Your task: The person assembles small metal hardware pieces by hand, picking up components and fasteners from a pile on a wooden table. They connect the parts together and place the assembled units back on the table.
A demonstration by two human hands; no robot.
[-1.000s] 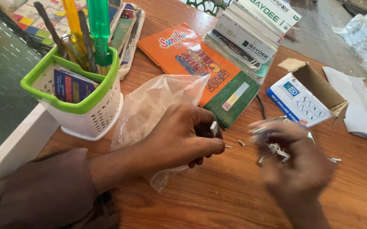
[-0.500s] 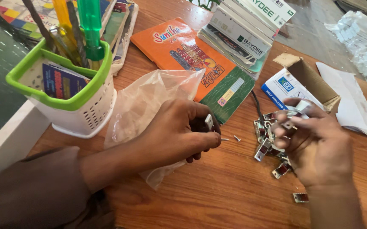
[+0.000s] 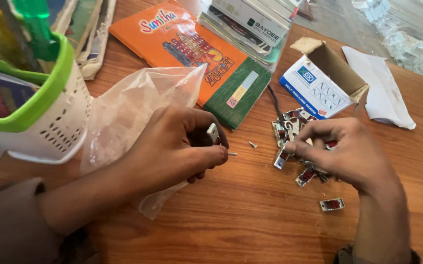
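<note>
left hand [image 3: 172, 146]: I see it curled shut, pinching a small white-and-metal fitting [image 3: 213, 133] between thumb and fingers; a thin screw [image 3: 232, 154] pokes out at the fingertip. Wrist rests on the clear plastic bag [image 3: 128, 112].

right hand [image 3: 341, 151]: fingers bunched, tips pressed together over the pile of small metal clips [image 3: 294, 132], gripping one clip [image 3: 282, 159] at the pile's near edge. Can't tell if it's lifted off the desk [image 3: 250, 215].

strays: one clip [image 3: 332, 204] lies alone near the right wrist, apart from the pile; a loose screw [image 3: 252, 144] sits between the two hands.

step: my read is sorting/picking, with left holding a piece steady and right drawing the next clip from the heap.

next move: I judge it needs a clean pinch on a single clip, lifted clear without dragging neighbours, then brought across to the left hand.

mid: white basket with green rim [image 3: 40, 117] at left, just beside the bag.

far: orange booklet [image 3: 177, 44], green one [image 3: 238, 95], open screw carton [image 3: 319, 80], white paper [image 3: 382, 93], stacked boxes [image 3: 250, 22].
</note>
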